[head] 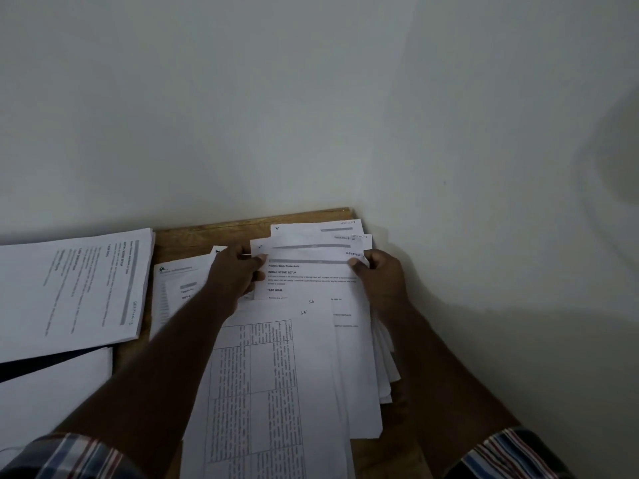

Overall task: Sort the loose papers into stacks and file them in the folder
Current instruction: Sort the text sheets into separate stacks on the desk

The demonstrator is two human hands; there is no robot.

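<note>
A fanned bundle of printed papers [311,250] lies at the far right of the wooden table [207,233], its top sheets marked "Section" by hand. My left hand [235,274] pinches the bundle's left edge with the thumb on top. My right hand [380,274] grips its right edge. In front of it, loose sheets [273,375] with a printed table spread toward me, partly under my forearms. A neat stack of papers [79,288] sits at the left, turned sideways. A dark folder [34,366] peeks out beneath that stack, with white sheets [52,402] over its near part.
Another sheet with a logo [179,281] lies between the left stack and my left hand. The table stands in a corner, with pale walls [311,115] right behind it and along its right side.
</note>
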